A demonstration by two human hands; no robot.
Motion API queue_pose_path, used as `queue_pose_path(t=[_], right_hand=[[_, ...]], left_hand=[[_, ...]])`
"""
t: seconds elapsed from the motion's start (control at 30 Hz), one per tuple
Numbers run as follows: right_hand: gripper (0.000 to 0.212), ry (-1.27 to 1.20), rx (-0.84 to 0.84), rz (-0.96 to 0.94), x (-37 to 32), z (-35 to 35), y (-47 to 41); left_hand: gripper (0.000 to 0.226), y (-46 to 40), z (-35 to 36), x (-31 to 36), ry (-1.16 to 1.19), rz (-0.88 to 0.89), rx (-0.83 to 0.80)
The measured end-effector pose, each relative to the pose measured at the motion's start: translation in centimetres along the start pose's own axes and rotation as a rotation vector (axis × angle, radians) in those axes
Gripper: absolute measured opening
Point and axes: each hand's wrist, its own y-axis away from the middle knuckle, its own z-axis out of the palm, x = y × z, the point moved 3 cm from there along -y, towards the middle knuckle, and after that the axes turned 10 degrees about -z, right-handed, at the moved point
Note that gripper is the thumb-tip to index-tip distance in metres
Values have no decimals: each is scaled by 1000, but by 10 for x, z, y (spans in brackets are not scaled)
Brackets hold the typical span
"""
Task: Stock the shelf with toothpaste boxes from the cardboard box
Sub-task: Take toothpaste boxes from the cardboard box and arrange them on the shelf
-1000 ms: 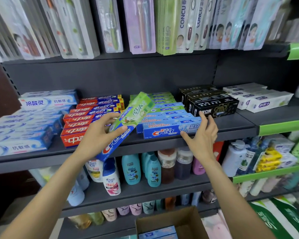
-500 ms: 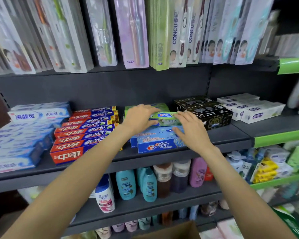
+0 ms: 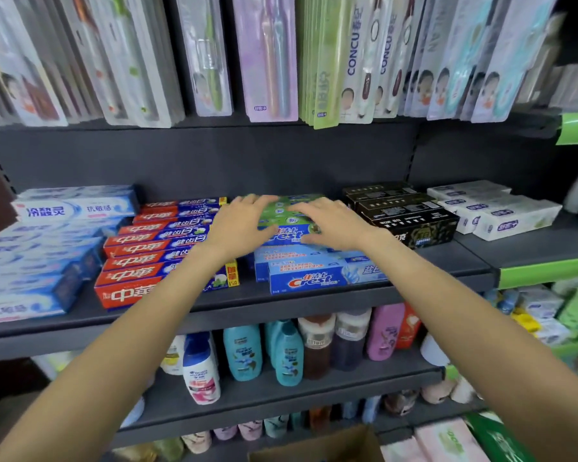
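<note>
Moved onto the stack, a green toothpaste box (image 3: pixel 282 211) is pressed beneath the flattened, spread left hand (image 3: pixel 239 225) and right hand (image 3: pixel 334 223).

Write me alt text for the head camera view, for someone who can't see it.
Two bare hands, left hand and right hand, rest on a green toothpaste box atop the Crest stack on a dark shelf. Red toothpaste boxes lie left, black boxes right, toothbrush packs above.
</note>
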Motion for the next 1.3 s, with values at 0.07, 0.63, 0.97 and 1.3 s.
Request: queue_pose_path(t=[0.07, 0.63, 0.97, 1.3], right_hand=[[61, -88, -120, -25, -1, -1, -19], [47, 203, 45, 193, 24, 25, -150], [20, -194, 557, 27, -73, 13, 47], [22, -449, 22, 254, -103, 156, 204]], left_hand=[[52, 11, -10, -23, 87, -5, 130], [30, 17, 4, -121, 23, -211, 106], [28, 102, -25, -13, 399, 103, 442], [24, 237, 115, 41, 475, -180, -350]])
